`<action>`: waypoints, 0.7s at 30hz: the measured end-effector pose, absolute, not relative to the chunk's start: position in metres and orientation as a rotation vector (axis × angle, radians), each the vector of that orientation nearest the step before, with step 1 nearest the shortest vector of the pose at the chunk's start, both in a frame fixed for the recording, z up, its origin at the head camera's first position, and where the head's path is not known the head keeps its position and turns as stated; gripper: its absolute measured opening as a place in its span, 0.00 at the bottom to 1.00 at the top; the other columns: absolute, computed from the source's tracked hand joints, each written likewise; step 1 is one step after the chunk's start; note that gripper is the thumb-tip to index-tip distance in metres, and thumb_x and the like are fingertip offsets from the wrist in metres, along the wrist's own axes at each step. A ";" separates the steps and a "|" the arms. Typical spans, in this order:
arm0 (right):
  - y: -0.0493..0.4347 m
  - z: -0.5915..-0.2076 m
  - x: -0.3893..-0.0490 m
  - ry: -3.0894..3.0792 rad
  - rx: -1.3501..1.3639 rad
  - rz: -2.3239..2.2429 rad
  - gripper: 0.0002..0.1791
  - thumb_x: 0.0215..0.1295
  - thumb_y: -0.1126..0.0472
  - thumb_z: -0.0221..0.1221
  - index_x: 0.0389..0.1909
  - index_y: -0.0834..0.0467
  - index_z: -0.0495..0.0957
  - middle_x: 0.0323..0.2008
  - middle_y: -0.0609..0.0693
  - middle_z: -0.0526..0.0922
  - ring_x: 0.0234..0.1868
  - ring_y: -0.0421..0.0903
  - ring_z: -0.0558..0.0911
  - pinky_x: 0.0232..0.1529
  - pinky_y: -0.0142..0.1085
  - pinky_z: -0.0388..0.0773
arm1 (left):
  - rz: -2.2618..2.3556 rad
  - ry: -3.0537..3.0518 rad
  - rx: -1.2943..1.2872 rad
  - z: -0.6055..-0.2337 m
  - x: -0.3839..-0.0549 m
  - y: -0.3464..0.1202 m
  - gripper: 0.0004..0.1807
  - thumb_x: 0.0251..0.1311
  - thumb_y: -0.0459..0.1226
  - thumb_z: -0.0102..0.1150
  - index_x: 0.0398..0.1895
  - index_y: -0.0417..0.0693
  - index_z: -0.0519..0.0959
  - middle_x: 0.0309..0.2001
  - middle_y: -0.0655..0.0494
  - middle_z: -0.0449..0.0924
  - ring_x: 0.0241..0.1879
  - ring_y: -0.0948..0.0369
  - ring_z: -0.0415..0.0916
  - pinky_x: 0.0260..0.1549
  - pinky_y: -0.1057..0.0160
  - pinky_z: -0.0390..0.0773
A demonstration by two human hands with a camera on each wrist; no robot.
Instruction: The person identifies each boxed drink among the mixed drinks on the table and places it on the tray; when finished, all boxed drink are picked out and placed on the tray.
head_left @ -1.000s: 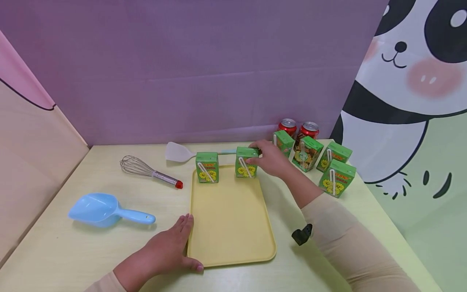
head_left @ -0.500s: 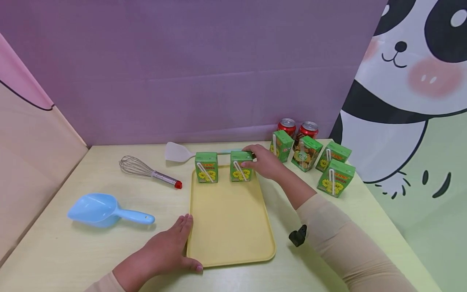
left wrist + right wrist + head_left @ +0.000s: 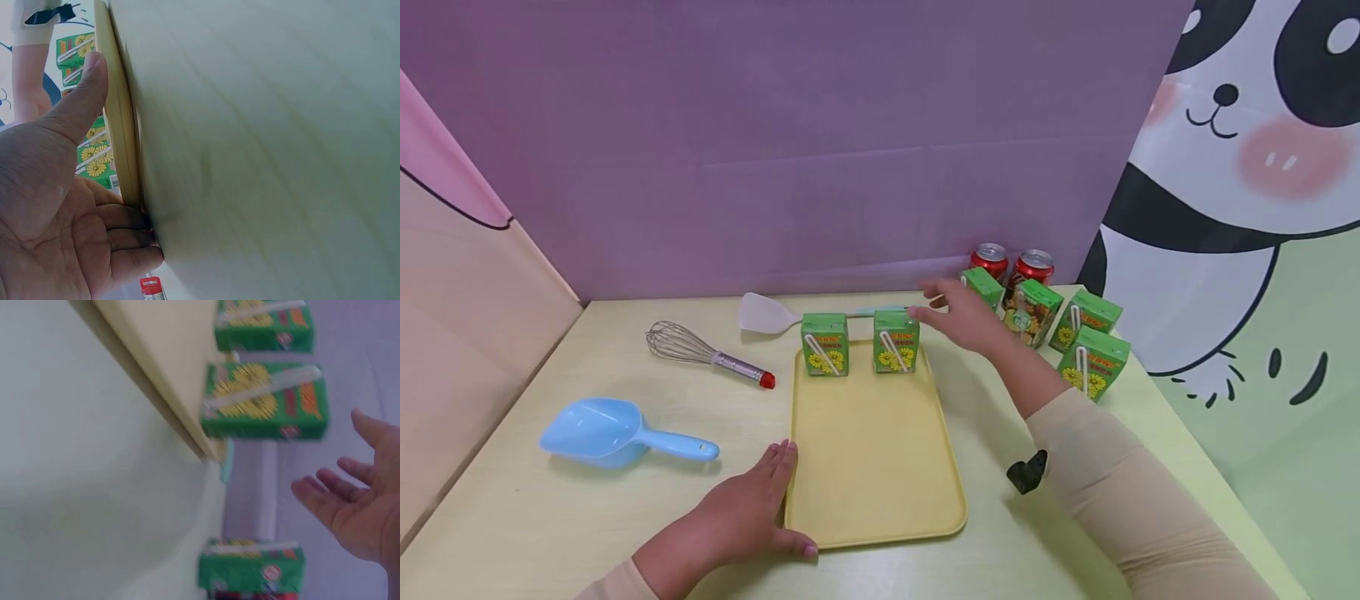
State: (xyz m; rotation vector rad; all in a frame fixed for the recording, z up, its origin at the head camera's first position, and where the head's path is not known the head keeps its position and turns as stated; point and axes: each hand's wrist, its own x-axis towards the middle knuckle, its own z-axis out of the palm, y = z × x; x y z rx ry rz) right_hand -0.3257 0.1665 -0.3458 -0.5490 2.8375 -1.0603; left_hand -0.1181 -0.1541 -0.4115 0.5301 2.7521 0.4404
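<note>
A yellow tray (image 3: 876, 458) lies on the table with two green drink cartons standing at its far end, a left carton (image 3: 825, 344) and a right carton (image 3: 896, 342). My left hand (image 3: 748, 508) rests against the tray's near left side, its fingers straight along the edge and the thumb at the front corner. In the left wrist view the thumb (image 3: 94, 81) lies on the tray's rim. My right hand (image 3: 966, 317) hovers just right of the right carton, fingers spread and holding nothing. The right wrist view shows a gap between its fingertips and that carton (image 3: 265, 400).
More green cartons (image 3: 1096, 362) stand at the right, with two red cans (image 3: 1033, 268) behind them. A spatula (image 3: 767, 314) lies behind the tray. To the left are a whisk (image 3: 707, 350) and a blue scoop (image 3: 602, 431). A purple backdrop (image 3: 775, 150) closes the rear.
My right hand slid the right carton slightly left on the tray, then let go and drew back to the right. The left hand has stayed in place.
</note>
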 end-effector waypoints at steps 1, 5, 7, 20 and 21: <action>0.171 -0.340 -0.327 2.872 -0.505 -1.048 0.37 0.67 0.40 0.58 0.69 0.58 0.64 0.64 0.58 0.71 0.63 0.57 0.73 0.60 0.54 0.73 | 0.440 2.753 0.529 -0.412 -0.118 -0.154 0.71 0.37 0.71 0.67 0.75 0.33 0.51 0.76 0.38 0.51 0.76 0.45 0.50 0.65 0.45 0.66; 0.190 -0.320 -0.335 3.007 -0.319 -0.936 0.39 0.67 0.37 0.56 0.70 0.58 0.63 0.66 0.57 0.70 0.66 0.57 0.70 0.63 0.55 0.70 | 0.450 2.754 0.520 -0.412 -0.118 -0.155 0.71 0.37 0.71 0.67 0.75 0.33 0.51 0.76 0.38 0.51 0.76 0.46 0.50 0.66 0.45 0.66; 0.198 -0.313 -0.339 3.059 -0.235 -0.869 0.41 0.66 0.36 0.56 0.71 0.57 0.62 0.67 0.58 0.68 0.67 0.58 0.68 0.63 0.57 0.69 | 0.452 2.755 0.516 -0.412 -0.118 -0.156 0.71 0.37 0.71 0.67 0.75 0.33 0.51 0.76 0.38 0.51 0.76 0.46 0.50 0.66 0.45 0.66; 0.219 -0.329 -0.357 2.989 0.036 -0.719 0.46 0.66 0.38 0.56 0.74 0.61 0.52 0.66 0.64 0.69 0.63 0.63 0.70 0.61 0.61 0.69 | 0.454 2.755 0.530 -0.411 -0.117 -0.154 0.71 0.36 0.71 0.67 0.75 0.33 0.52 0.76 0.38 0.51 0.76 0.46 0.50 0.66 0.46 0.66; 0.220 -0.331 -0.358 2.972 0.049 -0.724 0.46 0.66 0.39 0.56 0.74 0.61 0.51 0.67 0.64 0.68 0.64 0.64 0.70 0.62 0.61 0.69 | 0.452 2.755 0.533 -0.412 -0.117 -0.154 0.71 0.36 0.71 0.66 0.75 0.33 0.52 0.76 0.38 0.51 0.76 0.46 0.50 0.66 0.46 0.66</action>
